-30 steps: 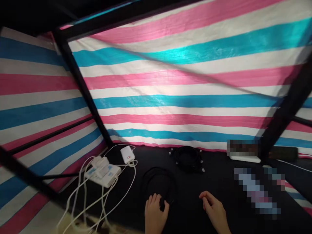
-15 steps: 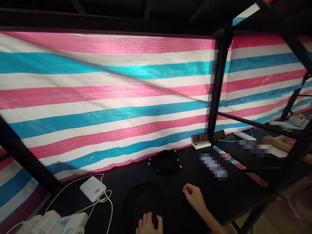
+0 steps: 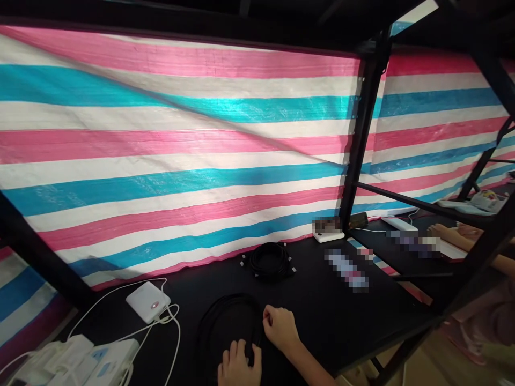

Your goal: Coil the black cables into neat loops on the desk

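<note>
A loose coil of black cable (image 3: 233, 296) lies on the black tabletop in front of me, hard to tell from the dark surface. At its near right side, my left hand (image 3: 240, 365) has thumb and fingers closed on the cable. My right hand (image 3: 281, 328) is at the right edge of this coil, fingers curled in; whatever they hold is hidden. Behind both hands is a second bundle of black cables (image 3: 269, 261), wound in a ring with several pale metal plugs sticking out.
At left sit a white power bank (image 3: 148, 302) with white cords and a cluster of white chargers (image 3: 76, 362). A blurred-out item (image 3: 346, 269) and a white box (image 3: 329, 236) are at right. Past the black rack post (image 3: 364, 139), another person's hand (image 3: 442, 234) rests at a table. Striped sheeting hangs behind.
My right hand has moved left, from bare tabletop to the coil's right edge, fingers still curled. My left hand stays on the cable. The view has shifted slightly.
</note>
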### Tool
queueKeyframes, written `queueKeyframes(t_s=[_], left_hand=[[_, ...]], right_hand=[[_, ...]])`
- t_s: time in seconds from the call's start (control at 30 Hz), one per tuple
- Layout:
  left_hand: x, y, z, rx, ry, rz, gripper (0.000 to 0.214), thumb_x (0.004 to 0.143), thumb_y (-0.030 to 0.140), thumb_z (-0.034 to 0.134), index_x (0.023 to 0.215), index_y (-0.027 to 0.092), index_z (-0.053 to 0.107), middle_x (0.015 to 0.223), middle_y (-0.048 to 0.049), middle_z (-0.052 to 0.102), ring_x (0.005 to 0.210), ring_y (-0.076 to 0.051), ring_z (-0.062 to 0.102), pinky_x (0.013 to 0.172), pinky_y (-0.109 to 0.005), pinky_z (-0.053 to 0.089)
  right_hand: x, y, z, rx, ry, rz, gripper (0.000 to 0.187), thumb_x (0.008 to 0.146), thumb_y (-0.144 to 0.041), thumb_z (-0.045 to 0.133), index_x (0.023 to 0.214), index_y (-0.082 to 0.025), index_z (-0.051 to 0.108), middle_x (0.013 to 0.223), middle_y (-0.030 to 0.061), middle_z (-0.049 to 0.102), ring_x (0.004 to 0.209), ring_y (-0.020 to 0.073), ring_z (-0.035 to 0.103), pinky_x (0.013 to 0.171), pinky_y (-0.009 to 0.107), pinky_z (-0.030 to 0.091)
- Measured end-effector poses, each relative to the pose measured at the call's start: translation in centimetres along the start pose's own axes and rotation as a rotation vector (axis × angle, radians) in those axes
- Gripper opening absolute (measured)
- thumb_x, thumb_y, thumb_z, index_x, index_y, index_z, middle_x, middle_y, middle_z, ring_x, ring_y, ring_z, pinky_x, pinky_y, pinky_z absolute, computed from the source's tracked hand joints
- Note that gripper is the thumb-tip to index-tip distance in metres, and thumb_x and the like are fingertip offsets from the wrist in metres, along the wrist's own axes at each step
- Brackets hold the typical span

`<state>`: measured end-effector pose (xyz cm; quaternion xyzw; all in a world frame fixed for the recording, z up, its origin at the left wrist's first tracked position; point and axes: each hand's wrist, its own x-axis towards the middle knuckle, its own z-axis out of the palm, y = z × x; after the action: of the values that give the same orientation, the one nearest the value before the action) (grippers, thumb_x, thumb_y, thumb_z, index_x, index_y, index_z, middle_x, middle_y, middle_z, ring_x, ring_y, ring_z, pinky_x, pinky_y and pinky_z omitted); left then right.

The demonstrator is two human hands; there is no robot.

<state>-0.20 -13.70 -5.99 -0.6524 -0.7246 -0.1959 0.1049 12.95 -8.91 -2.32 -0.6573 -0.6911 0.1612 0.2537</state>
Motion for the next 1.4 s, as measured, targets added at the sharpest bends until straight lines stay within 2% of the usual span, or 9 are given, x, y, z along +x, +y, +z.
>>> queueKeyframes(t_s=[0.13,0.3,0.53,0.8,1.07,1.2,1.4], left_hand=[[0.2,-0.1,-0.7,-0.053,-0.064,0.039,0.029,0.082,0.033,0.044,0.086,0.019,0.070,0.091,-0.0078,0.070,0.082,-0.026,0.061,0.068,-0.033,0.043],[0.1,0.9,-2.3,-0.052,-0.030,0.038,0.027,0.083,0.029,0.045,0.086,0.017,0.068,0.086,-0.0072,0.069,0.082,-0.025,0.060,0.071,-0.034,0.041],[0.2,2.1,-3.7,0.008,-0.056,0.003,0.021,0.082,0.026,0.046,0.074,0.018,0.064,0.075,-0.0049,0.065,0.076,-0.022,0.058,0.068,-0.032,0.038],[0.0,1.5,-3.1,0.047,0.009,0.038,0.022,0.083,0.028,0.045,0.076,0.018,0.064,0.075,-0.0044,0.065,0.074,-0.022,0.059,0.067,-0.032,0.040],[0.4,0.3,-2.3,0.044,0.033,0.043,0.020,0.080,0.030,0.047,0.072,0.020,0.062,0.071,-0.0025,0.065,0.073,-0.021,0.061,0.067,-0.031,0.045],[0.7,-0.1,-2.1,0.043,0.019,0.022,0.019,0.079,0.030,0.047,0.073,0.020,0.062,0.071,-0.0025,0.066,0.073,-0.021,0.063,0.071,-0.032,0.047],[0.6,-0.2,-2.2,0.049,0.014,0.013,0.020,0.079,0.032,0.047,0.071,0.021,0.062,0.069,-0.0023,0.066,0.070,-0.020,0.064,0.067,-0.030,0.048]], right_hand=[[-0.1,0.4,-0.4,0.063,-0.009,0.000,0.022,0.078,-0.010,0.048,0.072,-0.023,0.065,0.060,-0.0034,0.064,0.057,0.0122,0.059,0.053,0.021,0.026],[-1.4,1.4,-1.1,0.184,-0.002,0.048,0.024,0.081,-0.016,0.044,0.072,-0.023,0.065,0.054,-0.0047,0.057,0.053,0.0110,0.054,0.052,0.020,0.029],[-2.8,1.9,-1.9,0.251,-0.091,-0.003,0.022,0.078,-0.019,0.046,0.071,-0.025,0.066,0.053,-0.0053,0.055,0.053,0.0113,0.053,0.053,0.021,0.028],[-2.5,2.2,-2.0,0.413,-0.099,0.033,0.022,0.077,-0.018,0.047,0.070,-0.024,0.067,0.053,-0.0059,0.057,0.051,0.0109,0.052,0.054,0.021,0.029],[-2.6,2.7,-2.1,0.671,-0.153,0.012,0.024,0.074,-0.013,0.044,0.068,-0.022,0.066,0.049,-0.0066,0.049,0.047,0.0098,0.047,0.051,0.020,0.030],[-2.5,2.5,-2.3,0.684,-0.181,0.031,0.025,0.074,-0.012,0.044,0.068,-0.022,0.066,0.049,-0.0068,0.048,0.047,0.0093,0.046,0.050,0.020,0.029],[-2.6,2.5,-2.3,0.686,-0.213,0.008,0.024,0.073,-0.011,0.045,0.066,-0.022,0.065,0.048,-0.0069,0.048,0.047,0.0089,0.047,0.050,0.019,0.028]])
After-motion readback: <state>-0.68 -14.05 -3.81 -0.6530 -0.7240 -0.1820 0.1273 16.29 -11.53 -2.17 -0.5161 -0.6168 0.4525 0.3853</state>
